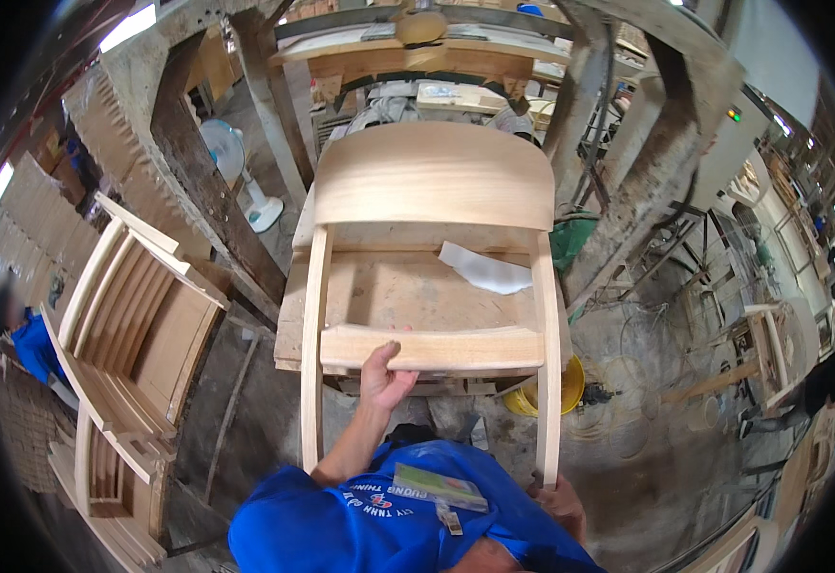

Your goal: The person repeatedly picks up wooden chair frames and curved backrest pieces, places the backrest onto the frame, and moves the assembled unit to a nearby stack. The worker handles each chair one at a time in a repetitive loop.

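Observation:
A pale wooden chair back frame [432,177] lies in front of me, its broad curved top panel at the far end and two long legs toward me. Its cross rail [437,350] spans the legs. My left hand [386,378] is closed around that rail left of its middle, thumb on top, fingers beneath. Close to my body, my right hand [561,506] is closed at the near end of the right leg, its fingers partly hidden. Under the frame is a wooden work table [389,286]. A curved white sheet [487,269] shows through the frame's opening.
Curved wooden parts [117,306] are stacked at left, near a person in blue [35,349]. A standing fan [226,158] and heavy metal posts [217,191] stand beyond. A yellow bucket [570,385] sits below the table's right side. Another person [814,387] is at far right.

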Action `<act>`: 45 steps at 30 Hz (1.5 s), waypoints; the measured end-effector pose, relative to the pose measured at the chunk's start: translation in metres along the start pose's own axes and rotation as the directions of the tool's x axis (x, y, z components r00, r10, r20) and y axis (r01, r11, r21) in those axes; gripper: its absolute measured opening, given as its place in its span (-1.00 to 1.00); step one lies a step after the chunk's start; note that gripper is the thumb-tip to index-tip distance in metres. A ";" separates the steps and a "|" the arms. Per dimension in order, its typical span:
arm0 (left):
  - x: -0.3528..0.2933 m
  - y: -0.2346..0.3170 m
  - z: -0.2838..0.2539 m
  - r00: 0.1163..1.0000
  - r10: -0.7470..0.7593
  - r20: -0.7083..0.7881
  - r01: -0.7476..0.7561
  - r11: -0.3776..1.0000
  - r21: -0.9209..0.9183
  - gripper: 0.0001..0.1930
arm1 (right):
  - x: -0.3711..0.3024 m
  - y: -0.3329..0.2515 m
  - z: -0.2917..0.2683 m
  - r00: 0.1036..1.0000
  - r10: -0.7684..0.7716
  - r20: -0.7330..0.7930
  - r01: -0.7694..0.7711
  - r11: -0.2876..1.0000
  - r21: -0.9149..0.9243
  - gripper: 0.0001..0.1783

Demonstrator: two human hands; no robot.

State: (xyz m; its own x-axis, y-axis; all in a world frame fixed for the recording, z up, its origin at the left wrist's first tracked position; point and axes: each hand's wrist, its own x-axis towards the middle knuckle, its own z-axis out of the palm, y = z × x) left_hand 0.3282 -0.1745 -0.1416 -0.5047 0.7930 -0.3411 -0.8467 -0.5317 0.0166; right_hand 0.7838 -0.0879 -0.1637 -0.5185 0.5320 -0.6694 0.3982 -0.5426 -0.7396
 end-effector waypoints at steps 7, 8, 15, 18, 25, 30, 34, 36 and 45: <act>-0.115 -0.067 -0.059 0.984 -0.006 0.176 -0.015 0.993 0.114 -0.40 | -0.036 0.115 -0.021 0.890 -0.166 -0.425 -0.124 0.809 -0.575 -0.38; -0.135 -0.081 -0.066 0.984 -0.020 0.176 -0.013 0.983 0.183 -0.39 | -0.045 0.133 -0.022 0.874 -0.174 -0.453 -0.116 0.832 -0.543 -0.38; -0.218 -0.126 -0.083 0.932 -0.149 0.330 0.030 0.940 0.340 -0.31 | -0.098 0.160 -0.015 0.772 -0.247 -0.585 0.109 0.959 -0.260 -0.31; -0.205 -0.184 -0.049 0.848 -0.324 0.421 0.151 0.907 0.394 -0.31 | -0.128 0.177 -0.049 0.634 -0.279 -0.721 0.150 0.959 -0.239 -0.32; -0.203 -0.343 0.073 0.541 -0.600 0.589 0.402 0.800 0.446 -0.29 | -0.189 0.154 -0.112 0.302 -0.329 -0.895 0.568 0.816 -0.108 -0.49; -0.240 -0.505 0.129 0.423 -0.661 0.620 0.327 0.749 0.576 -0.23 | -0.215 0.143 -0.159 0.031 -0.218 -0.976 0.771 0.626 -0.115 -0.47; -0.254 -0.626 0.164 0.338 -0.637 0.693 0.393 0.765 0.511 -0.34 | -0.233 0.118 -0.198 0.057 -0.110 -0.992 0.785 0.620 -0.023 -0.51; -0.251 -0.687 0.184 0.221 -0.634 0.741 0.492 0.729 0.477 -0.40 | -0.245 0.101 -0.225 0.143 -0.094 -0.985 0.764 0.643 0.050 -0.56; -0.318 -0.897 0.232 -0.110 -0.883 0.455 0.347 0.395 0.850 -0.40 | -0.316 0.116 -0.379 -0.304 0.086 -0.949 0.906 0.333 -0.261 -0.73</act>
State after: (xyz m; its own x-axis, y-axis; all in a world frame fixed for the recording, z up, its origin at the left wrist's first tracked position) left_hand 1.2097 0.1189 0.1698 0.7271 0.5178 0.4509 -0.6528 0.3180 0.6875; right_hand 1.2808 -0.0724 -0.0640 0.9098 0.4084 0.0745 -0.1401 0.4709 -0.8710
